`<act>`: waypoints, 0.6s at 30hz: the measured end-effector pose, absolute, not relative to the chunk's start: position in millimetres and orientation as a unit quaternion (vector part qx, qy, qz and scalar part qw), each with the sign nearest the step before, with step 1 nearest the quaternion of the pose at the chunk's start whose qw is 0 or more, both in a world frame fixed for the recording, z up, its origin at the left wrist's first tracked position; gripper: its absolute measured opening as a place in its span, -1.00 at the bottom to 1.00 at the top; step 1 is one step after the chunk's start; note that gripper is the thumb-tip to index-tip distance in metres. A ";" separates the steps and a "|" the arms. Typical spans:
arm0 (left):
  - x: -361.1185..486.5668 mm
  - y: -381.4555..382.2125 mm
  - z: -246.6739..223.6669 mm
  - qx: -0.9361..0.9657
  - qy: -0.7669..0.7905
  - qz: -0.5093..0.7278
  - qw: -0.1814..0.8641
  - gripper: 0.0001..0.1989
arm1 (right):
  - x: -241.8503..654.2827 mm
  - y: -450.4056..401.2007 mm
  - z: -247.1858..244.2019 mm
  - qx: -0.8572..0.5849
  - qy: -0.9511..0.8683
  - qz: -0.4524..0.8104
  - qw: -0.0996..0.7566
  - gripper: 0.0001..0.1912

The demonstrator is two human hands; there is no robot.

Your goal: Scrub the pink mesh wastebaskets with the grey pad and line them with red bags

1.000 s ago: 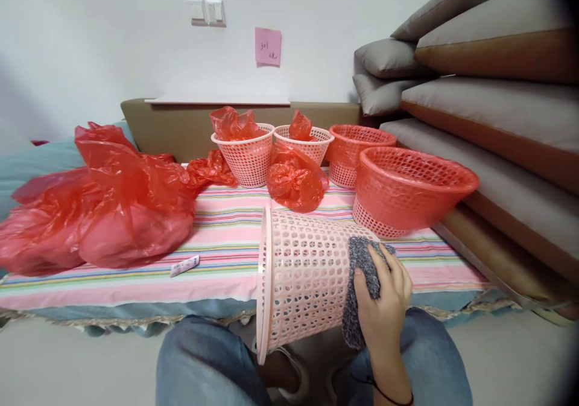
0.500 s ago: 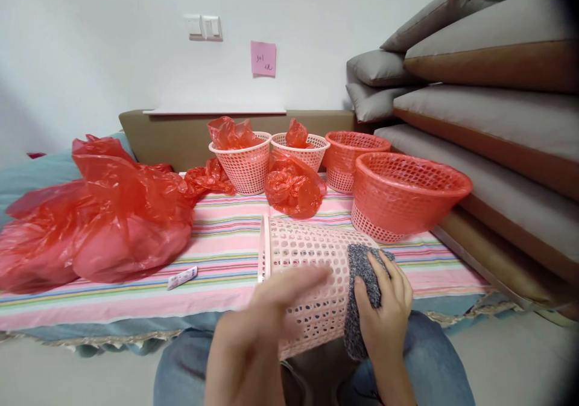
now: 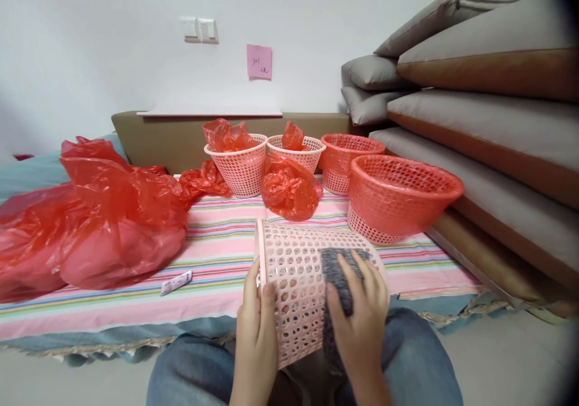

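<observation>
One pink mesh basket (image 3: pixel 301 276) lies sideways at the striped cloth's (image 3: pixel 217 255) near edge; left hand (image 3: pixel 257 327) grips its rim, right hand (image 3: pixel 362 309), fingers spread, flattens a grey rag (image 3: pixel 332 266) against its wall

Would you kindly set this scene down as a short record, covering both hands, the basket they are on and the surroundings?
Left hand: left hand grips the pink basket at its rim
Right hand: right hand, fingers spread, presses a grey cloth against the basket's side
Basket pose: on its side, open end toward picture left
Behind: crumpled red bag; four upright baskets
Picture left: red bag heap
Picture right: stacked cushions
Wall: pink note
</observation>
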State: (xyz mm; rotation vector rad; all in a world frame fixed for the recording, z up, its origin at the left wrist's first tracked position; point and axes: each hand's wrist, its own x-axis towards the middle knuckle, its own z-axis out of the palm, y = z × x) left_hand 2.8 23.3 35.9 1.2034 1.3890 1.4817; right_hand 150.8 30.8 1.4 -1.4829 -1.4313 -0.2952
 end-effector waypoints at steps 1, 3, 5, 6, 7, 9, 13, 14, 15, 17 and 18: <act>3.3 21.7 34.7 0.465 0.550 0.581 0.379 -0.45 | 137.0 27.2 7.5 -0.599 -0.618 -0.115 0.497 -0.58; 3.2 18.9 32.7 0.458 0.558 0.580 0.377 -0.45 | 110.3 19.7 19.1 -0.562 -0.663 -0.104 0.483 -0.57; 1.6 16.0 30.6 0.463 0.557 0.576 0.379 -0.47 | 93.6 15.0 27.0 -0.539 -0.685 -0.097 0.480 -0.55; 0.4 14.3 29.3 0.467 0.556 0.573 0.379 -0.48 | 91.4 14.7 28.9 -0.537 -0.687 -0.093 0.481 -0.54; -0.7 12.5 28.0 0.470 0.554 0.572 0.380 -0.49 | 94.0 16.0 29.1 -0.544 -0.682 -0.088 0.481 -0.55; -3.0 8.6 24.6 0.463 0.543 0.575 0.400 -0.48 | 111.8 22.7 24.5 -0.575 -0.654 -0.084 0.485 -0.56; -7.7 2.6 15.8 0.453 0.523 0.572 0.441 -0.45 | 171.3 39.4 1.6 -0.648 -0.557 -0.104 0.509 -0.56; -9.0 2.4 13.3 0.455 0.522 0.572 0.439 -0.46 | 184.0 41.8 -4.7 -0.658 -0.537 -0.112 0.516 -0.55; -10.2 2.8 11.0 0.456 0.522 0.574 0.435 -0.47 | 193.8 43.1 -10.2 -0.666 -0.520 -0.119 0.522 -0.53; -12.4 4.8 7.5 0.454 0.517 0.587 0.427 -0.49 | 202.4 43.2 -16.9 -0.670 -0.501 -0.139 0.529 -0.52; -13.1 6.0 6.5 0.454 0.514 0.593 0.423 -0.49 | 200.8 42.1 -17.4 -0.669 -0.500 -0.148 0.529 -0.52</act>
